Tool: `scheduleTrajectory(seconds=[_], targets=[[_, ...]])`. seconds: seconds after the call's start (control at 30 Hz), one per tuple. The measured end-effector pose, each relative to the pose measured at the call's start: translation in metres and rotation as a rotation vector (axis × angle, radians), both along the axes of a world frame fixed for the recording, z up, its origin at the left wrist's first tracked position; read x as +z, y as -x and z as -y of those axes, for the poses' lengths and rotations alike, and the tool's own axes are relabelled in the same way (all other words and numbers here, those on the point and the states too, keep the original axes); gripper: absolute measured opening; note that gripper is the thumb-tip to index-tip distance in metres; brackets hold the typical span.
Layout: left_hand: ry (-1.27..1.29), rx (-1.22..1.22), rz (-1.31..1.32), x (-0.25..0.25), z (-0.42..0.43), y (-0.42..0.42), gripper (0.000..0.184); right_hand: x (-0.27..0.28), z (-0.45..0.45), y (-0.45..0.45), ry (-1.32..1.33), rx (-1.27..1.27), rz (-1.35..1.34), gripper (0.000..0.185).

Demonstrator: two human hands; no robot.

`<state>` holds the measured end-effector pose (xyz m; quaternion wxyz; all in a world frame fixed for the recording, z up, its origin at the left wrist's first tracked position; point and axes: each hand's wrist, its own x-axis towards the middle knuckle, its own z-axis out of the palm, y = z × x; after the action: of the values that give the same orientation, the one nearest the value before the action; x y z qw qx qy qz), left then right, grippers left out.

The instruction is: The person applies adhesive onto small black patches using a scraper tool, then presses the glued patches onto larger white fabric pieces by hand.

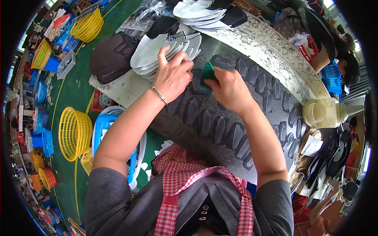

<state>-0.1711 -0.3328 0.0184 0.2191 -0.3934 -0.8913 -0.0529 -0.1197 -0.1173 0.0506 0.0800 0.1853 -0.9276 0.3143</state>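
Note:
My left hand [173, 72] rests at the front edge of a fanned stack of pale grey-white cut pieces [147, 51], with its fingers spread. Just right of it, my right hand [232, 88] is closed around a green flat scraper [206, 76]. The scraper is over the dark worktop, by a dark cut piece [221, 61]. Rows of small dark oblong pieces [206, 122] lie flat on that surface around and below my right hand. What is under my left palm is hidden.
Beside the white stack sits a pile of dark brown pieces [112, 57]. A second white stack [201, 15] lies farther back. A cream-coloured container [321, 112] stands at the right edge. Yellow baskets [75, 133] and a blue basket [103, 131] are at lower left. Another person [346, 59] is at upper right.

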Motion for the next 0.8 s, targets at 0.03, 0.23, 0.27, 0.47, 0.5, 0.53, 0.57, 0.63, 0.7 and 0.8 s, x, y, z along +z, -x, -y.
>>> scheduleTrajectory(seconds=[0.03, 0.23, 0.27, 0.47, 0.5, 0.53, 0.57, 0.63, 0.7, 0.8], targets=[[-0.007, -0.001, 0.001, 0.000, 0.000, 0.000, 0.008, 0.010, -0.007, -0.012, 0.069, -0.047, 0.047, 0.016], [-0.085, -0.019, -0.009, 0.004, -0.002, -0.006, 0.013, 0.051, -0.132, -0.110, 0.706, -0.582, -0.072, 0.015], [-0.114, -0.044, 0.016, 0.008, -0.003, -0.008, 0.013, 0.053, -0.170, -0.126, 0.720, -0.696, -0.194, 0.017], [-0.216, -0.041, 0.076, 0.023, -0.014, -0.018, 0.017, 0.044, -0.345, -0.196, 0.059, -1.397, -0.393, 0.022], [-0.241, -0.036, 0.072, 0.028, -0.017, -0.022, 0.018, 0.035, -0.363, -0.195, 0.069, -1.394, -0.335, 0.021], [-0.267, -0.029, 0.068, 0.033, -0.019, -0.026, 0.019, 0.033, -0.366, -0.190, 0.077, -1.345, -0.337, 0.021], [-0.293, -0.020, 0.065, 0.037, -0.021, -0.030, 0.020, 0.029, -0.370, -0.184, 0.111, -1.300, -0.329, 0.021], [-0.303, -0.004, 0.047, 0.042, -0.020, -0.037, 0.021, 0.025, -0.375, -0.167, 0.124, -1.238, -0.287, 0.022], [-0.313, 0.026, 0.048, 0.043, -0.017, -0.044, 0.021, 0.024, -0.381, -0.154, 0.039, -1.177, -0.155, 0.022], [-0.318, 0.039, 0.083, 0.043, -0.013, -0.053, 0.019, 0.031, -0.394, -0.146, 0.031, -1.174, 0.159, 0.031]])
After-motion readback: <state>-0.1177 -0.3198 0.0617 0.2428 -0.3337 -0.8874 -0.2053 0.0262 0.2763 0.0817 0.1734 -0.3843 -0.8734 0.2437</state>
